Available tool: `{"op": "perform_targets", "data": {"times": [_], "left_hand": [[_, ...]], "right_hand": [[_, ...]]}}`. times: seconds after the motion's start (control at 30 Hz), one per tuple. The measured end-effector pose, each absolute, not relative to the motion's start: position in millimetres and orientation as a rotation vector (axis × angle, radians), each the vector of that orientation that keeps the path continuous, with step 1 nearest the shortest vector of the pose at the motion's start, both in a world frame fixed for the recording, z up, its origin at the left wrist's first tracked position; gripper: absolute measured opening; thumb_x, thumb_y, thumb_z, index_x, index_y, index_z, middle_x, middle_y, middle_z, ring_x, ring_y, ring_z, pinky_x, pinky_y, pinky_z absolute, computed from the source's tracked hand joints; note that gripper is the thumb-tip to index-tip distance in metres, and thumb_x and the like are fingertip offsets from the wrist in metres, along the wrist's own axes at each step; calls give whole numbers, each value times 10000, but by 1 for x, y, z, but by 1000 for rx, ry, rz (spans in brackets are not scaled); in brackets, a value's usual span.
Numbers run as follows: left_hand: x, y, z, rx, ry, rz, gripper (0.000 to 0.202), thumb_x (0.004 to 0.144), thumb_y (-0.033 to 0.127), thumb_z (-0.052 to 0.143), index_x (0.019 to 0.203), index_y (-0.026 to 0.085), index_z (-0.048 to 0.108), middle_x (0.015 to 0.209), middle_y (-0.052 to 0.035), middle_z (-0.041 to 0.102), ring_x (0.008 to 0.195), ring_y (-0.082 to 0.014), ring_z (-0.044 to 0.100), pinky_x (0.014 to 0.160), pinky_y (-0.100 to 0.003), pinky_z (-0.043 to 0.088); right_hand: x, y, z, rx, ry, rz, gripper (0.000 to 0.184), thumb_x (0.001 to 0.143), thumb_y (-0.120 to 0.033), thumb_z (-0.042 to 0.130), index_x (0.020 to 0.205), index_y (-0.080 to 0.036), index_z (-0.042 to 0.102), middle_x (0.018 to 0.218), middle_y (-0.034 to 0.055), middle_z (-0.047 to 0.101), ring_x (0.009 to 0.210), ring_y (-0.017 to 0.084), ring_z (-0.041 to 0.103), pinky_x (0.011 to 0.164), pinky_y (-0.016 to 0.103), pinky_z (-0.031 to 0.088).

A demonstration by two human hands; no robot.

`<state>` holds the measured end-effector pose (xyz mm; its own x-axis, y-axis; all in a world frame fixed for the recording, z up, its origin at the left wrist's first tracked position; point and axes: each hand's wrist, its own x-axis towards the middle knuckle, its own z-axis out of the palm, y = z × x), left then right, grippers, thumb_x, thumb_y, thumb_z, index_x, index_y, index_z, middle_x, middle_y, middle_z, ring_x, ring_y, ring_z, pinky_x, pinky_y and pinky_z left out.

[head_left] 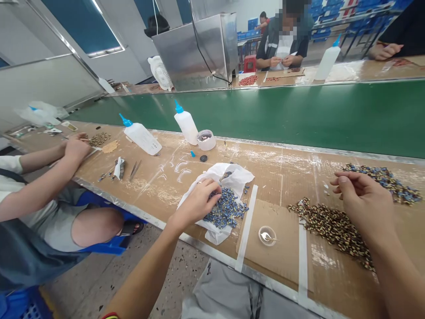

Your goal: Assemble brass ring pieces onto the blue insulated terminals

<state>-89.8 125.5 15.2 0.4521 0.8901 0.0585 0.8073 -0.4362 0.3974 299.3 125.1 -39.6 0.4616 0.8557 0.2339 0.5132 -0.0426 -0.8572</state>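
My left hand (203, 198) reaches over a heap of small blue and yellow pieces (227, 210) on a crumpled white sheet (244, 173). Its fingers curl down at the heap's edge; anything between the tips is hidden. Beyond a heap of small dark brown and cream pieces (332, 226), my right hand (367, 204) is raised with thumb and fingers drawn together. I cannot make out what it holds. Between the hands, a cardboard sheet (265, 261) bears a small clear cup (266, 236) with white liquid and a thin stick in it.
More blue, yellow and dark pieces (385, 179) lie at the right. White squeeze bottles (187, 126) and a tape roll (206, 140) stand ahead, before a green conveyor belt (265, 115). A co-worker's hands (76, 148) rest at the left; another person (282, 48) sits across.
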Motion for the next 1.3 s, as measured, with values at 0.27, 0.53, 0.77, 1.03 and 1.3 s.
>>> {"op": "perform_targets", "data": {"times": [0.27,0.53,0.77,1.03,1.3], "left_hand": [[-33,152,38,2212,1260,628,77,925,167,504,875,174,563,825,3,598,761,-139,533,701,-272,408],[15,170,-1,1722,841,655,114,842,230,666,846,146,589,800,-15,640,757,-130,601,718,-264,471],[16,163,-20,1452,712,594,87,849,146,639,930,122,662,861,-63,698,829,-143,649,799,-282,489],[17,166,-28,1466,652,544,57,843,100,627,878,129,660,780,-20,670,728,-110,608,720,-236,477],[18,166,-32,1508,676,542,76,844,142,633,912,139,667,783,-25,681,730,-121,617,714,-246,478]], "right_hand": [[273,111,-20,-1515,-1407,767,312,899,-454,576,1041,-191,665,831,64,699,707,168,651,632,275,518],[251,87,4,-1256,-1952,1583,212,886,-365,645,1063,-250,633,945,13,662,824,153,607,719,267,496],[230,85,-1,-1089,-2097,1529,97,919,-294,622,862,-227,663,850,4,652,767,136,594,708,263,461],[229,84,1,-1133,-2262,1313,104,936,-317,592,980,-274,675,1037,39,608,974,181,591,832,293,467],[234,85,3,-1075,-2358,1368,142,947,-315,569,974,-284,705,948,38,605,884,175,594,745,285,493]]}}
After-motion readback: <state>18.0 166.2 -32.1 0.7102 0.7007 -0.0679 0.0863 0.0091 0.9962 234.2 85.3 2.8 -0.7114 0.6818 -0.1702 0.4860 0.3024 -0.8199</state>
